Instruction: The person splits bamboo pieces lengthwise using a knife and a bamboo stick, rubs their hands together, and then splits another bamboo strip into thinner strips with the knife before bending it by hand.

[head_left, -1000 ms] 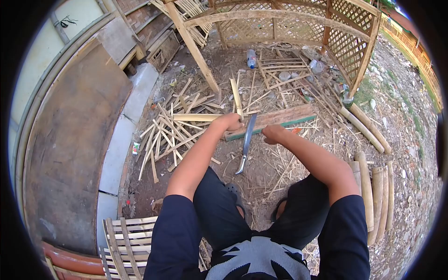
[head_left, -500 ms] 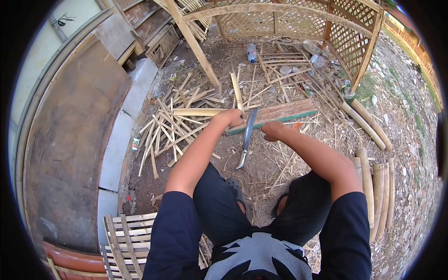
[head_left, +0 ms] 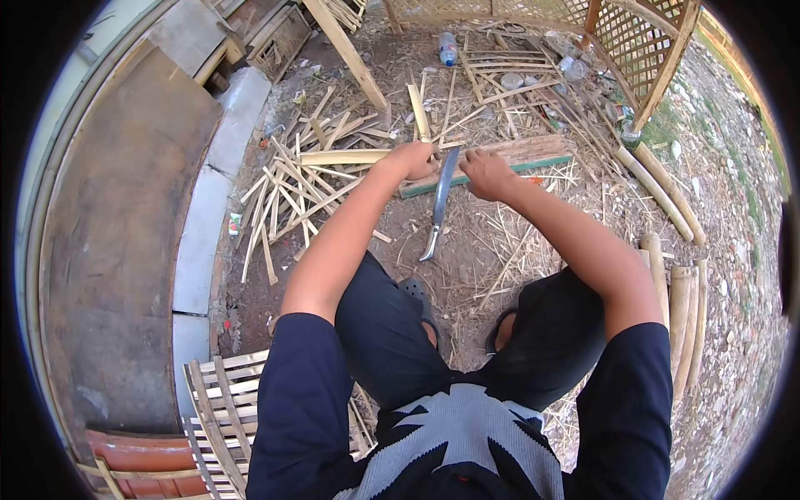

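A knife (head_left: 443,192) with a long dark blade lies across the near edge of a wooden board (head_left: 537,152) with a green side, its handle towards me. My left hand (head_left: 412,161) is closed at the board's left end, beside the blade. Pale bamboo strips (head_left: 343,157) run up to that hand, but its fingertips are hidden, so its hold cannot be made out. My right hand (head_left: 490,173) is over the board, right of the blade. Its fingers are curled in towards the thumb, and anything between them is too small to tell.
Split bamboo strips (head_left: 287,196) lie heaped at the left. A wooden post (head_left: 350,58) stands ahead, with a plastic bottle (head_left: 448,50) beyond. Bamboo poles (head_left: 682,312) lie at the right. A slatted bamboo piece (head_left: 225,400) is at the lower left, near a concrete ledge (head_left: 200,233).
My right hand has moved forward over the board, nearer the blade's tip, and its fingers show more. My left hand stays beside the blade. The whole view has shifted with my head.
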A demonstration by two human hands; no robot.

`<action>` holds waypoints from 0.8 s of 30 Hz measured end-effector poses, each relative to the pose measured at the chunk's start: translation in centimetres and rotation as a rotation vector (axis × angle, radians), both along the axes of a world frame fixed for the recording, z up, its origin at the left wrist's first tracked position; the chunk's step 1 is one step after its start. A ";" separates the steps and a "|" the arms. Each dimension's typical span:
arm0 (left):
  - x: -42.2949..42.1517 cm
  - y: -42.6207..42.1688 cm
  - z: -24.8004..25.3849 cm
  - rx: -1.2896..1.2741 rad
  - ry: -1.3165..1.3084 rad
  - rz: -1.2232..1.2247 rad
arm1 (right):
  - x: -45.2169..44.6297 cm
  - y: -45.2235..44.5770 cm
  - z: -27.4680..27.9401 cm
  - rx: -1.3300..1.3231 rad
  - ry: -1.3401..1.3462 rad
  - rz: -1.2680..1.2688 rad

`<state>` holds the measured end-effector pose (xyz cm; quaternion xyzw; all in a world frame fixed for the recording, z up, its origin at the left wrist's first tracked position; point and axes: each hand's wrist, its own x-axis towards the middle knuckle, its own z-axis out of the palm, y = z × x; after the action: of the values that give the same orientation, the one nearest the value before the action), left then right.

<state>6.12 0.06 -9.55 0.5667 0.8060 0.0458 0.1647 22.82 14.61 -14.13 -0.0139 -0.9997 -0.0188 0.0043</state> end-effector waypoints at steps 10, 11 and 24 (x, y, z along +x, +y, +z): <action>0.9 2.3 -0.4 0.425 -0.093 0.055 | -1.2 0.0 4.1 0.061 0.461 -0.087; 1.3 2.7 -0.2 0.431 -0.145 0.092 | -1.2 -0.1 4.5 0.048 0.497 -0.100; 9.0 5.6 4.5 1.051 -0.338 -0.059 | -3.0 -1.3 9.3 -2.052 0.527 -0.472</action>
<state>15.14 5.64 -5.05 0.5798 0.6206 0.5277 -0.0122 19.79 13.33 -4.86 -0.2065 -0.4785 0.8293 0.2016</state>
